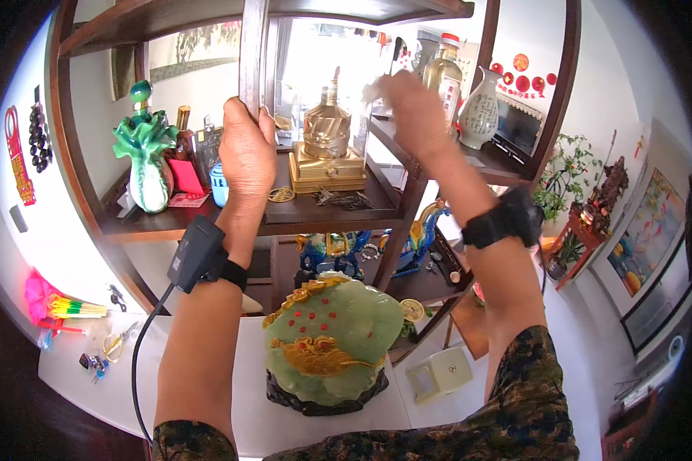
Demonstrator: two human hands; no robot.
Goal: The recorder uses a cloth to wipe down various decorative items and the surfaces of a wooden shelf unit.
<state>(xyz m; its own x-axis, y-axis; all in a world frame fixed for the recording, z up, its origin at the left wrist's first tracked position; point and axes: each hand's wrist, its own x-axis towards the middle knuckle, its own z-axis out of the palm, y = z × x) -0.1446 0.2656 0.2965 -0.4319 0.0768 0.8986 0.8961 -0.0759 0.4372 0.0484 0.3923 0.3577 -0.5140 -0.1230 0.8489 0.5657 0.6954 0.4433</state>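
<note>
My left hand is closed round a narrow upright post of the dark wooden shelf. Raised at the right, my right hand is blurred; its fingers look curled, with a small pale patch at their tips that I cannot make out. Between my hands, a gold bottle stands on a gold box-like base, with what looks like a clear cover round it. Close behind my right hand is a clear bottle with a red cap. A green and white cabbage-shaped ornament stands left of my left hand.
A carved green stone ornament stands on the white surface below my arms. Blue horse figurines occupy the lower shelf. A white vase stands at right. Scissors and keys lie at left.
</note>
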